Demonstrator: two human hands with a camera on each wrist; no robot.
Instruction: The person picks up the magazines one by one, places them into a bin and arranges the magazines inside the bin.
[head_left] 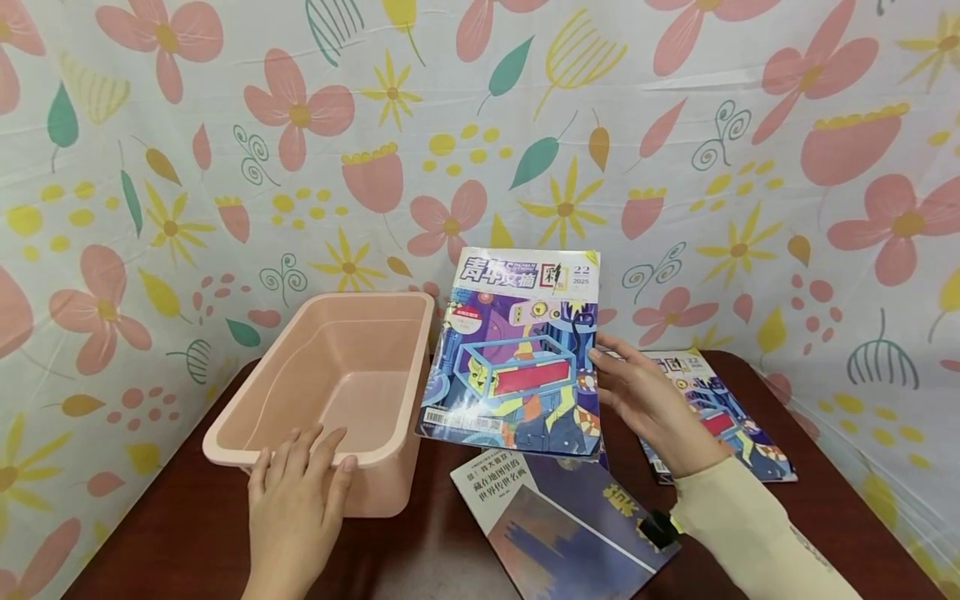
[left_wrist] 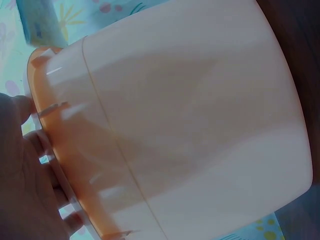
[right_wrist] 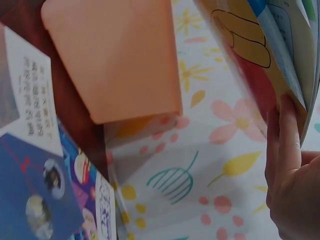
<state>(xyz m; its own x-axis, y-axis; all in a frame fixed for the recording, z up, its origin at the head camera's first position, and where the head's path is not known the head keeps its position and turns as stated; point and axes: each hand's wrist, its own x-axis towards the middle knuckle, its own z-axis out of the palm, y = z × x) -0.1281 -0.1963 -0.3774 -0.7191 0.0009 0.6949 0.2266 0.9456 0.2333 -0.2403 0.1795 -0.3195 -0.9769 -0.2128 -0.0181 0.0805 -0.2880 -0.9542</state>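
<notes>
My right hand (head_left: 648, 404) holds a colourful magazine (head_left: 517, 354) by its right edge, with the cover facing me. In the right wrist view, fingers (right_wrist: 287, 135) lie against the cover, and its pages (right_wrist: 302, 40) are slightly fanned. The raised magazine overlaps a pink plastic basin (head_left: 382, 487) on its left. My left hand (head_left: 296, 500) rests on the basin's near rim, its fingers laid over the edge. Below the held magazine lies a blue-grey book (head_left: 570, 533) with a white corner. Another purple magazine (right_wrist: 102, 205) pokes out from under that book.
A similar magazine (head_left: 720, 417) lies at the right of the dark brown table (head_left: 427, 550), partly behind my right wrist. A flower-print cloth (head_left: 480, 125) hangs behind the table. A small black object (head_left: 658, 529) sits at my right sleeve.
</notes>
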